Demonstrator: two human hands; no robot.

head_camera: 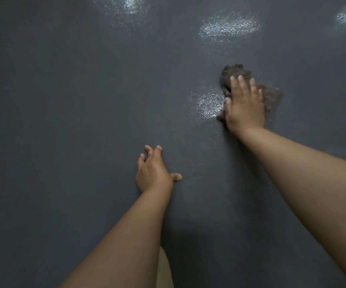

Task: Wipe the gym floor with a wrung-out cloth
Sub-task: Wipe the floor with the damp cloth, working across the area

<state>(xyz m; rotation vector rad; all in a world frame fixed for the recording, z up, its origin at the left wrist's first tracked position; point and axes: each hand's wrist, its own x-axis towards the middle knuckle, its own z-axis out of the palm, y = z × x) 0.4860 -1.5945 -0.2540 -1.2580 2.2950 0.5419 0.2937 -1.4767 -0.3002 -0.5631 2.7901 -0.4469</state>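
Cloth (251, 88) is lying bunched on the gym floor (64, 100) under the right hand (244, 104), fingers straight and pressing flat. Left hand (153, 171) is bracing, fingers spread. Advice: keep palm pressure even and overlap strokes across the wet sheen (207, 102).

A strip of pale fabric (165, 269) — bottom edge, partly hidden.

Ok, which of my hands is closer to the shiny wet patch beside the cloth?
Right. The right hand presses the cloth down just right of the wet patch; the left hand rests on the floor well below it, nearer you.
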